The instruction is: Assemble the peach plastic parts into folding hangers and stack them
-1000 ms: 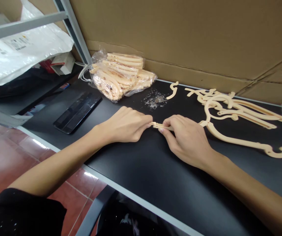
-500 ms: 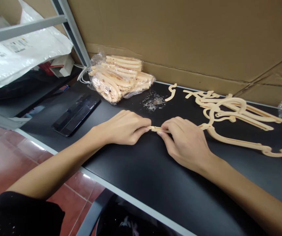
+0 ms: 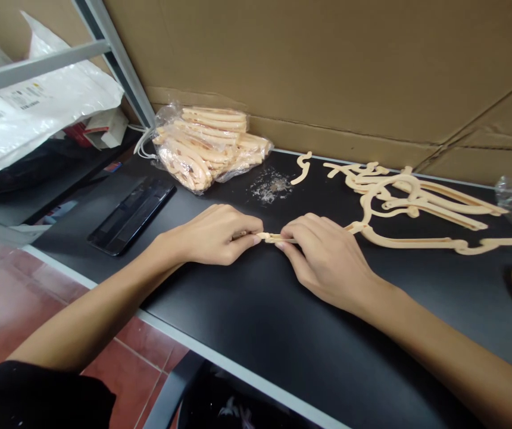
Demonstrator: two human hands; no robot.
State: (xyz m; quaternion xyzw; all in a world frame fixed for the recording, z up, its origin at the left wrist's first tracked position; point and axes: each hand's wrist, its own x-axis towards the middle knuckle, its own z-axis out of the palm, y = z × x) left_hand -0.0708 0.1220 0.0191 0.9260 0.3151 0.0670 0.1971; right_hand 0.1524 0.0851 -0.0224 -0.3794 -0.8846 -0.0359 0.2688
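A long cream plastic hanger piece (image 3: 417, 243) lies across the black tabletop (image 3: 256, 322). Its left end sits between my two hands. My left hand (image 3: 214, 233) is closed, its fingertips pinching that end. My right hand (image 3: 322, 256) is closed over the same piece just to the right, fingers curled on it and pressing it to the table. Beyond my right hand, a loose heap of cream hanger parts (image 3: 408, 193) rests near the cardboard.
A clear bag of cream parts (image 3: 202, 146) lies at the back left, with a patch of shavings (image 3: 268, 186) and a small hook piece (image 3: 301, 168) beside it. A black phone (image 3: 133, 213) lies at left. Cardboard (image 3: 327, 65) walls the back. A metal shelf frame (image 3: 104, 44) stands left.
Both hands stayed pinched on the piece and shifted slightly left and down in view as the camera moved. The long piece has swung to lie flatter across the table.
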